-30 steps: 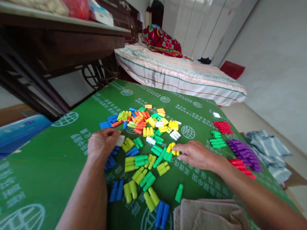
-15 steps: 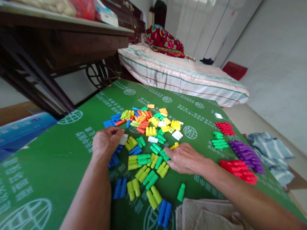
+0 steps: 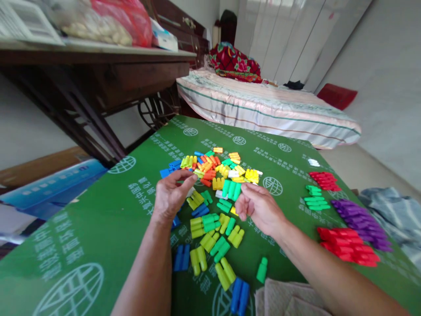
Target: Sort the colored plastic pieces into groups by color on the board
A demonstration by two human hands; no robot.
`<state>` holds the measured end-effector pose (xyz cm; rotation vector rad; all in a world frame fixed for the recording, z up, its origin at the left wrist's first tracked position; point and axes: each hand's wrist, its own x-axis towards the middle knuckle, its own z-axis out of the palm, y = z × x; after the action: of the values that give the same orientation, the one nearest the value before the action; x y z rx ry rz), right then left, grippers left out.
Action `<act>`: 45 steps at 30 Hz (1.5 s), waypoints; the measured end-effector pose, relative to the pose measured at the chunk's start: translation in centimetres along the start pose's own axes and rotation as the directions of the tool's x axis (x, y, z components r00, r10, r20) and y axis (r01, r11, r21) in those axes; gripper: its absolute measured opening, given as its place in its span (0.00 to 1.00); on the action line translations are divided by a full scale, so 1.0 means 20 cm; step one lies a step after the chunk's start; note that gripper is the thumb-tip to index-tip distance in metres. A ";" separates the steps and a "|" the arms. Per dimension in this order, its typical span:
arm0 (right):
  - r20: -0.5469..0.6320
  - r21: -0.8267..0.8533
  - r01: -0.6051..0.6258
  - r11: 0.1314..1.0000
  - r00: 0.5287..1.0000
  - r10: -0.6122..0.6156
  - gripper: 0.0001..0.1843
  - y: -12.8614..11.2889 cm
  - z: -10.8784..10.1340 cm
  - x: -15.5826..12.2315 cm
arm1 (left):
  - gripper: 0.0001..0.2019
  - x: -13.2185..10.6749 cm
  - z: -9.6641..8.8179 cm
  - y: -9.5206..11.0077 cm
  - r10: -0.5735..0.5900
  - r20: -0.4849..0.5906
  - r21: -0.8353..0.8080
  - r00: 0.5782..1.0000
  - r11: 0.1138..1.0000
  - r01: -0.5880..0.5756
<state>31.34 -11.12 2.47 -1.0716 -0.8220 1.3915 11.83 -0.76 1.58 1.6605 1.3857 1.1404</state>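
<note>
My right hand [image 3: 261, 208] pinches a bright green plastic piece [image 3: 232, 190] of joined short tubes, raised above the middle of a pile of coloured pieces. To the pile's left, my left hand [image 3: 171, 195] has its thumb and forefinger apart, with nothing visibly between them. Just below its fingertips, a white piece [image 3: 190, 192] shows in part. Yellow-green pieces [image 3: 198, 260], dark blue pieces [image 3: 181, 257] and green pieces [image 3: 220, 249] lie spread toward me. Orange pieces [image 3: 208, 163] and yellow pieces [image 3: 251, 176] are bunched at the far side.
Along the right of the green table [image 3: 138, 259] lie grouped red pieces [image 3: 348, 245], purple pieces [image 3: 361, 221], green pieces [image 3: 316, 202] and white pieces [image 3: 313, 162]. A folded brown cloth [image 3: 289, 298] lies at the near edge. Beyond stand a bed [image 3: 263, 98] and a wooden sewing table [image 3: 125, 72].
My right hand has lifted a green piece from the pile and turned it upright. My left hand's fingers have come apart, away from the white piece. The view has shifted left.
</note>
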 end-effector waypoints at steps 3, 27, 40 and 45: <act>0.017 0.025 0.018 1.000 1.000 -0.018 0.18 -0.01 0.06 0.03 | 0.18 -0.01 0.00 0.02 -0.006 0.045 -0.043 0.999 0.999 0.008; -0.589 -0.793 -0.535 0.290 0.795 -0.144 0.10 -0.24 -0.86 0.03 | 0.19 0.04 0.00 0.00 -0.111 0.010 0.075 0.994 0.991 0.110; 0.113 -0.815 0.220 -0.536 0.968 0.225 0.17 -0.42 -0.91 0.16 | 0.17 0.07 0.01 -0.06 -0.097 -0.008 0.133 0.995 0.986 0.097; -0.049 -0.859 0.037 -0.511 0.987 0.154 0.16 -0.42 -1.04 0.19 | 0.17 0.06 0.01 -0.05 -0.100 -0.021 0.148 0.995 0.984 0.102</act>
<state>53.89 -8.46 2.76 -2.4873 -2.4385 0.1635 11.72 0.73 0.78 1.6669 1.5791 1.0136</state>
